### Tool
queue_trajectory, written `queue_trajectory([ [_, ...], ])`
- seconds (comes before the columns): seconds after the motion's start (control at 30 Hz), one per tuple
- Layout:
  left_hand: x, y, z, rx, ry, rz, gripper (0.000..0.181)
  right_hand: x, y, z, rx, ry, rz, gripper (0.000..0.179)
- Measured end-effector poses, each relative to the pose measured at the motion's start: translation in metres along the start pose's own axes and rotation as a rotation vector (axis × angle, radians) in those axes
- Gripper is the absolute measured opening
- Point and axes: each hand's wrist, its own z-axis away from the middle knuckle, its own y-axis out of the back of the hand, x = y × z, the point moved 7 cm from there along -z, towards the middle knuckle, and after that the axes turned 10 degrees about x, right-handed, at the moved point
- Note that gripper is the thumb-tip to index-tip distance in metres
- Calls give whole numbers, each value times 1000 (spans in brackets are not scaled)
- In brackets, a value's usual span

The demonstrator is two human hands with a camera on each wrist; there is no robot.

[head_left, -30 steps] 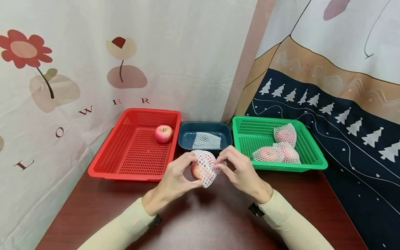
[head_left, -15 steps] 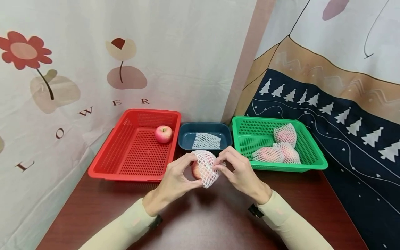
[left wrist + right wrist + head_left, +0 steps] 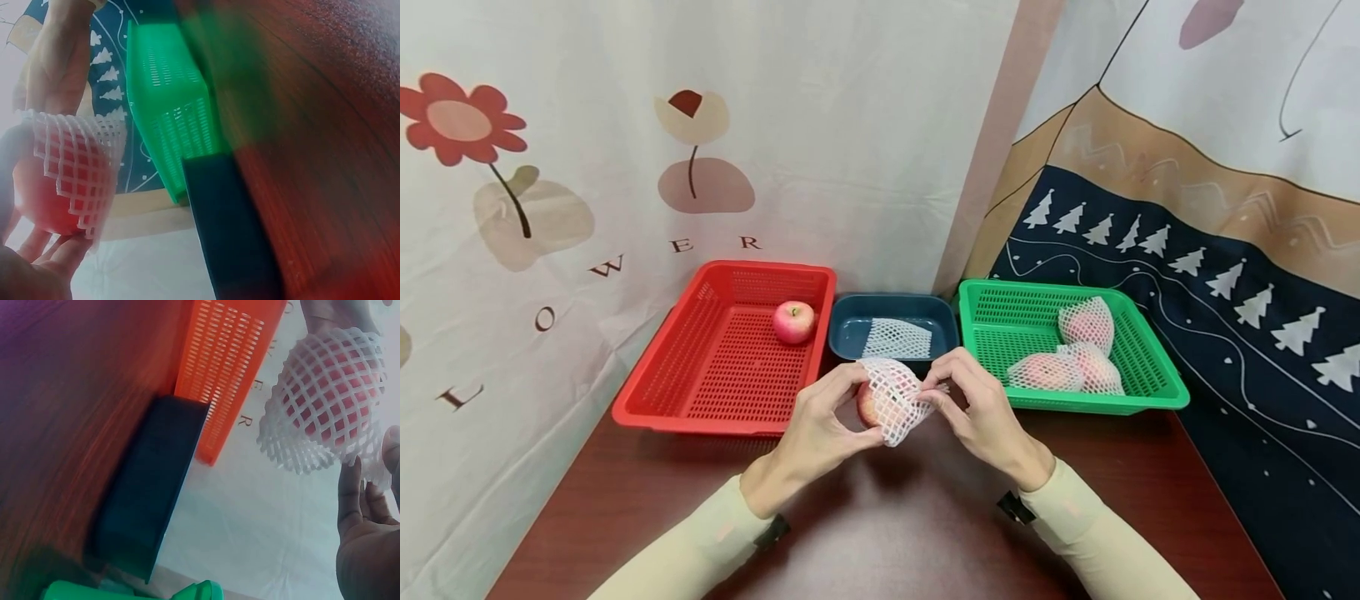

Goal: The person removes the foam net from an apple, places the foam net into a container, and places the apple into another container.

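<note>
Over the table, a red apple (image 3: 867, 406) is partly covered by a white foam net (image 3: 895, 400). My left hand (image 3: 815, 423) grips it from the left, thumb below and fingers above, at the edge of the net. In the left wrist view, bare apple skin (image 3: 44, 194) shows on that hand's side of the netting (image 3: 81, 165). My right hand (image 3: 985, 418) pinches the net's right end between thumb and fingertips. The right wrist view shows the mesh (image 3: 331, 394) stretched over the fruit, its loose edge flaring out.
A red basket (image 3: 655, 396) at left holds one bare apple (image 3: 793, 322). Behind the hands, a dark blue tray (image 3: 844, 333) contains a flat foam net (image 3: 898, 338). At right, a green basket (image 3: 992, 302) holds netted apples (image 3: 1047, 372). A printed curtain (image 3: 850, 150) hangs behind.
The apple and net have shifted slightly up and tilted a little between the hands. Both hands keep their hold; the baskets and tray have stayed put.
</note>
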Motion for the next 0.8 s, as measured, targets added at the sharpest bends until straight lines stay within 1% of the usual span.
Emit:
queue_trajectory([
  [0.1, 0, 0, 1, 11, 6, 47, 72, -1, 0, -1, -8, 13, -12, 36],
  [0.17, 0, 0, 1, 13, 6, 38, 74, -2, 0, -1, -13, 19, -14, 35],
  [0.3, 1, -1, 2, -3, -21, -68, 72, -2, -3, -1, -31, 14, -8, 31],
  [0.43, 1, -5, 2, -42, -25, -121, 69, -4, -8, -1, -41, 18, -5, 28],
  [0.53, 1, -5, 2, -51, -10, -133, 68, -5, -7, -2, -15, 34, 4, 28],
  [0.67, 2, -3, 0, -34, 19, -127, 66, -4, -3, 0, 33, 48, 14, 26],
  [0.8, 3, -1, -2, -25, 41, -124, 64, -1, -1, 1, 30, 27, 30, 24],
])
